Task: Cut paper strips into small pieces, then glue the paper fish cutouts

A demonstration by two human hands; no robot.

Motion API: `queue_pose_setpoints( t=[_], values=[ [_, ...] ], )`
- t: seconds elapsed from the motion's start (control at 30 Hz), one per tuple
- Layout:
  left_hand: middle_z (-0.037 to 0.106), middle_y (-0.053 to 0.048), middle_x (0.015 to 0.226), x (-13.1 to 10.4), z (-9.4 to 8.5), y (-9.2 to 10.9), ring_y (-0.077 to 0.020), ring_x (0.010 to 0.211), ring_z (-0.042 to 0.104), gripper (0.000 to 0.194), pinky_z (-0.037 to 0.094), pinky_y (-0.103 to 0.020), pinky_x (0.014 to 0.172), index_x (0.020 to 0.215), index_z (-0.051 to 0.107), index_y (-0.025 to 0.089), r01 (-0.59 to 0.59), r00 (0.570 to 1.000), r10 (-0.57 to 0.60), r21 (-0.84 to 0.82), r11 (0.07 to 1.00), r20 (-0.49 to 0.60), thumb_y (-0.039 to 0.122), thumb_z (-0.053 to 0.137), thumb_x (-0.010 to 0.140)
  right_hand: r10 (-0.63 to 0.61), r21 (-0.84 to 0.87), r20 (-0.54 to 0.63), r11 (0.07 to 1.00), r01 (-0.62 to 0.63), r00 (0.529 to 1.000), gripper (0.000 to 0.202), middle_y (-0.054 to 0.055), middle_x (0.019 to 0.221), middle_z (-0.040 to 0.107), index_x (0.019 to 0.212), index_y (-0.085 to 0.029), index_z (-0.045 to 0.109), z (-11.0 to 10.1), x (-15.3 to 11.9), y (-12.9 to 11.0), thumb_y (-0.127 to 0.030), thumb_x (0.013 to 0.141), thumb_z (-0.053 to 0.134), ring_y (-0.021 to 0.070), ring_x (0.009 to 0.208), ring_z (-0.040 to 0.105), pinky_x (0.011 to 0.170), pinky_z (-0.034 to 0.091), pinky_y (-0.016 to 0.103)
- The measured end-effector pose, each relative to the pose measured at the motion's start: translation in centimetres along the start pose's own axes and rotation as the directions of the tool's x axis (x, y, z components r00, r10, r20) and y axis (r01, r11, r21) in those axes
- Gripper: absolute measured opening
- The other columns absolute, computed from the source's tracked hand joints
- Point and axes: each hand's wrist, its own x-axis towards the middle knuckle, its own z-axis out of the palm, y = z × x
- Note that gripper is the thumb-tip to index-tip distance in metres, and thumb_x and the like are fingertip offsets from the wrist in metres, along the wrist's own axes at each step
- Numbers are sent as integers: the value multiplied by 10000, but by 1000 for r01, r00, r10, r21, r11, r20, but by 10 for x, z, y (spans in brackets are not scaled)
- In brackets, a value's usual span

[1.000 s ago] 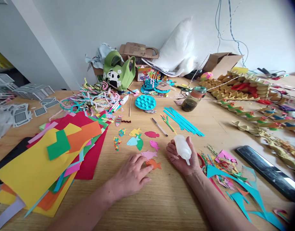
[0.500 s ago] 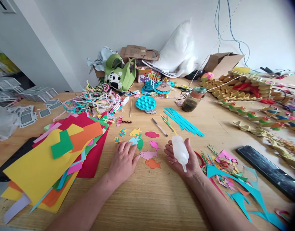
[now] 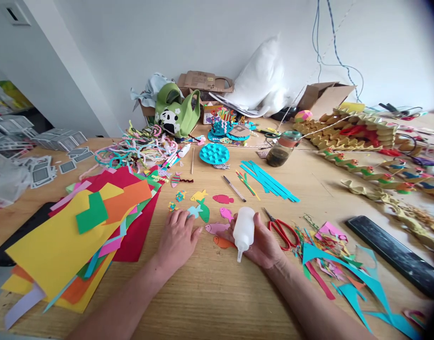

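Observation:
My right hand (image 3: 264,245) is wrapped round a white squeeze bottle (image 3: 244,227), its narrow nozzle tilted down towards me. Flat on the wood, with its fingers loosely spread, lies my left hand (image 3: 177,238). Its fingertips are beside a light blue paper fish (image 3: 194,211), partly covering it or close to it. Around them lie a green fish (image 3: 203,210), a yellow fish (image 3: 199,195), a red fish (image 3: 223,199), a pink fish (image 3: 226,214) and a lilac fish (image 3: 216,228). My right fingers partly hide an orange fish (image 3: 223,242).
Red-handled scissors (image 3: 283,233) and paper scraps (image 3: 344,257) lie to the right, with a black phone (image 3: 390,252) beyond. Coloured sheets (image 3: 54,241) are stacked on the left. Further back are a pen (image 3: 234,188), blue strips (image 3: 269,181), a scalloped blue disc (image 3: 214,153) and a glass jar (image 3: 283,150).
My right hand has moved left with the squeeze bottle, over the orange fish's edge. The scissors now show fully. My left hand has barely shifted.

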Motion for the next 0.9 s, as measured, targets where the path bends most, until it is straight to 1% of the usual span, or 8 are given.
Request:
queue_pose_setpoints(
  t=[0.23, 0.37, 0.43, 0.5, 0.57, 0.63, 0.77, 0.9],
  values=[
    [617, -115, 989, -5, -9, 1, -282, 1068, 502, 312, 446, -491, 938, 960, 648, 158, 3, 1000, -3, -18, 1000, 30, 382, 432, 943, -99, 59, -60, 993, 102, 993, 372, 28, 893, 705, 933, -187, 659, 2, 2, -6, -505, 755, 735, 194, 849, 670, 883, 536, 430],
    [616, -110, 936, -7, -14, 4, -281, 1049, 509, 319, 454, -477, 916, 892, 656, 158, -1, 999, 3, -27, 1000, 41, 381, 433, 943, -6, 63, 21, 998, 5, 1000, 432, 27, 852, 702, 947, -186, 650, 7, -1, -4, -563, 747, 715, 188, 798, 669, 876, 535, 451],
    [614, -110, 931, -7, -16, 6, -275, 1029, 513, 318, 459, -473, 904, 890, 656, 160, -11, 999, 12, -35, 999, 51, 379, 432, 943, 51, 44, 56, 998, -53, 997, 433, 36, 863, 703, 963, -185, 648, 8, -2, 0, -552, 746, 721, 192, 792, 671, 861, 538, 453],
    [611, -107, 934, -8, -17, 6, -268, 1016, 515, 309, 463, -468, 896, 898, 656, 164, -17, 998, 19, -47, 999, 56, 377, 438, 942, 73, 24, 53, 997, -75, 996, 425, 45, 882, 707, 970, -182, 652, 8, -2, 3, -533, 745, 732, 196, 794, 674, 848, 542, 442],
    [608, -108, 935, -8, -17, 7, -264, 1007, 515, 304, 466, -465, 889, 901, 657, 162, -18, 998, 22, -58, 998, 63, 372, 441, 942, 62, 11, 27, 998, -63, 998, 425, 48, 887, 712, 967, -184, 659, 7, 0, 4, -531, 735, 741, 200, 790, 676, 831, 548, 429],
    [605, -108, 935, -9, -17, 9, -264, 1006, 514, 300, 466, -468, 890, 902, 655, 158, -26, 997, 31, -70, 997, 74, 370, 446, 940, 11, 11, -13, 1000, -11, 1000, 404, 41, 881, 715, 950, -195, 664, 4, 2, 1, -524, 731, 748, 200, 790, 676, 821, 554, 414],
    [599, -104, 969, -11, -17, 15, -264, 1036, 505, 268, 462, -472, 913, 936, 651, 159, -54, 993, 64, -106, 993, 99, 356, 469, 933, -88, 40, -114, 995, 93, 990, 370, 6, 889, 720, 934, -217, 660, -2, 6, -8, -490, 712, 778, 179, 816, 673, 883, 539, 403],
    [602, -109, 986, -13, -19, 20, -265, 1036, 511, 278, 473, -470, 904, 975, 650, 151, -67, 985, 90, -154, 986, 148, 356, 468, 932, -99, 72, -165, 991, 112, 981, 392, -8, 887, 714, 932, -234, 648, -4, 6, -15, -517, 694, 779, 190, 826, 672, 887, 536, 426]
  ],
)
